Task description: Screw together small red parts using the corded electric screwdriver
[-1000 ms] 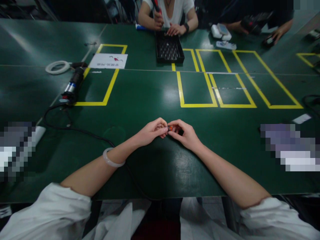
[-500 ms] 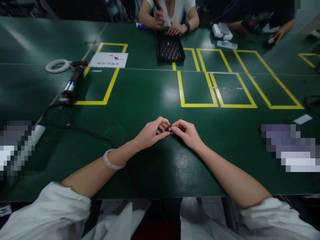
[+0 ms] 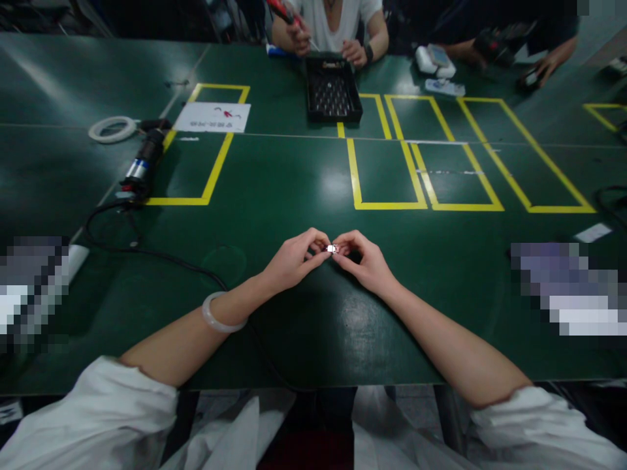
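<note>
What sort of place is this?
Likely a workshop or assembly station: yellow lines mark out boxes on a long green table, a co-worker's hand holds a red tool by a black tray, and a small shiny piece sits between the left hand and right hand.

Tiny part (image 3: pixel 332 249), shiny whitish face, held between fingertips (image 3: pixel 322 256)

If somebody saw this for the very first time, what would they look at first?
Probably the tiny shiny piece held between the left hand and the right hand, in the middle, above the green table. Next might come the bright yellow tape, making boxes on the table. At the far side, a co-worker's hand holds a red tool near a black tray.
</note>
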`<state>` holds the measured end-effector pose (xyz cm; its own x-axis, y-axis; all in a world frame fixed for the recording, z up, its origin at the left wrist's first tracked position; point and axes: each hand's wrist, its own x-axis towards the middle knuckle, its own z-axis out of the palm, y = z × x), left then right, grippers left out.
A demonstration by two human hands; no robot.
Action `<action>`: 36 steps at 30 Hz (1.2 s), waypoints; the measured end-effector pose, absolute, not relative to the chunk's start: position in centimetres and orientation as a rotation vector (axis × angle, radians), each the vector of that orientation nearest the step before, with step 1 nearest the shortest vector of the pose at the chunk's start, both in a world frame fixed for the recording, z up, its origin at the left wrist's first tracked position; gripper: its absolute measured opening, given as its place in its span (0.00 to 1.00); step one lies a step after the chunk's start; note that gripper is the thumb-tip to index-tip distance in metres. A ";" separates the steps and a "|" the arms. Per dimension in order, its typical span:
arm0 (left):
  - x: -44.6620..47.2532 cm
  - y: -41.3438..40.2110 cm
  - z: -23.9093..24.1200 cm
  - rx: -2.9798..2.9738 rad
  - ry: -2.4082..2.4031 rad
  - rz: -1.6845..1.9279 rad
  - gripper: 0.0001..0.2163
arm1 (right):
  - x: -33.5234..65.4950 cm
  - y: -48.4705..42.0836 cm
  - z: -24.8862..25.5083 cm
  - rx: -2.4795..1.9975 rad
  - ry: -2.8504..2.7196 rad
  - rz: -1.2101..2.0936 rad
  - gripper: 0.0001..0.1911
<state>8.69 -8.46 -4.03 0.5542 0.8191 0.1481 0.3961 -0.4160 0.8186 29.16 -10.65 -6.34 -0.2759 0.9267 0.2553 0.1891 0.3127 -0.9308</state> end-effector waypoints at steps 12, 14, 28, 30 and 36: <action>8.7 -8.3 -4.4 2.007 0.973 0.696 0.11 | 29.4 -10.5 -6.1 -1.023 -1.778 0.876 0.06; 8.7 -8.3 -4.3 2.009 0.970 0.696 0.11 | 29.4 -10.5 -6.2 -1.026 -1.783 0.871 0.06; 8.4 -8.0 -3.7 2.086 0.977 0.684 0.14 | 29.3 -10.3 -6.8 -1.027 -1.648 1.092 0.08; 8.0 -7.3 -3.3 2.160 0.988 0.693 0.15 | 29.3 -10.3 -6.8 -1.036 -1.644 1.116 0.08; 2.2 -2.2 -0.8 2.442 1.403 0.690 0.18 | 29.4 -10.2 -6.9 -1.073 -1.657 1.150 0.09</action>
